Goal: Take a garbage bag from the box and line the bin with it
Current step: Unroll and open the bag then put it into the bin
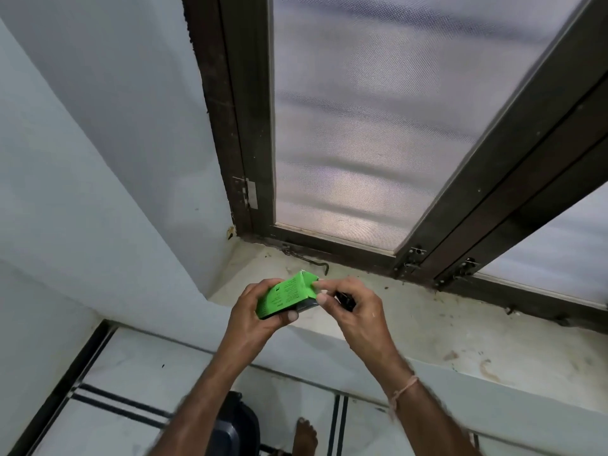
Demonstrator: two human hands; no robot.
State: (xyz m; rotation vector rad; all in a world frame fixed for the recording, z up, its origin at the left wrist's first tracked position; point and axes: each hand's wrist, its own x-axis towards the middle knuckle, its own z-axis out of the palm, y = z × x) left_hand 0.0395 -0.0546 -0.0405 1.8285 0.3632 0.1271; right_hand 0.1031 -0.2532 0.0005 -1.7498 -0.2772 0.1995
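A small green box point(287, 296) of garbage bags is gripped in my left hand point(255, 315), held above the window sill. My right hand point(353, 307) pinches the box's open end flap with thumb and forefinger. A dark rolled thing, likely a garbage bag point(345, 300), is tucked in that same hand's curled fingers. The dark bin point(235, 426) stands on the floor below, mostly hidden behind my left forearm.
A stained stone window sill point(427, 324) runs under my hands. A dark-framed window with a mesh screen point(362, 126) rises behind it, with a hook latch point(309, 260) on the sill. My bare foot point(306, 437) is on the white tiled floor.
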